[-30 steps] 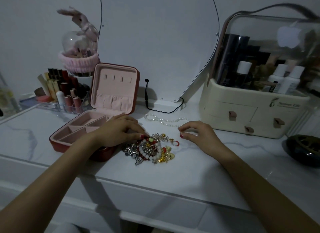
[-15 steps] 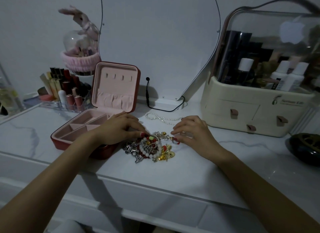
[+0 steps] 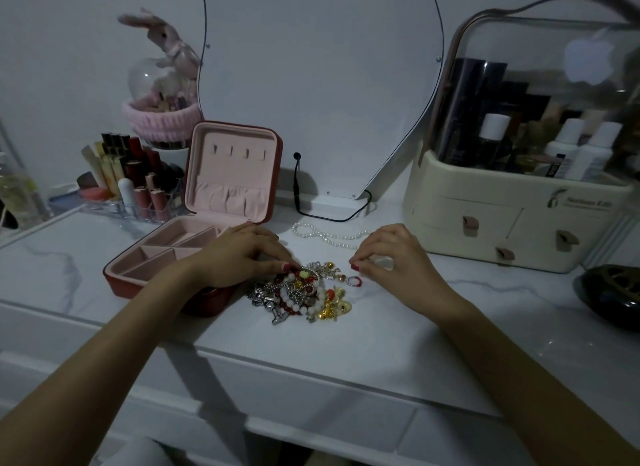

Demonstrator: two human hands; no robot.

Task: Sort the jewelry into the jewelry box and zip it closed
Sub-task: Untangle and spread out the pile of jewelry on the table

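Observation:
The red jewelry box [image 3: 117, 279] stands open at the left, its pink lid upright and its compartments bare where they show. A tangled jewelry pile [image 3: 300, 294] of beads, silver chains and gold pieces lies right of the box. My left hand [image 3: 239, 254] reaches over the box's near corner, with thumb and fingertips pinching the pile's top left edge. My right hand [image 3: 391, 257] hovers curled at the pile's right, its thumb just above a small red ring [image 3: 354, 281]. A pale glossy patch under its fingers is unclear. A pearl necklace [image 3: 329, 236] lies behind.
A cream cosmetics organiser [image 3: 485, 219] with a clear hood stands at the right, and a dark dish [image 3: 613, 292] sits beside it. A mirror [image 3: 311, 84] with a black cable stands behind. A lipstick rack [image 3: 131, 185] and a pink bunny ornament are at the back left.
My right hand has shifted a little left to the pile's right edge. My left hand stays on the pile's top left edge.

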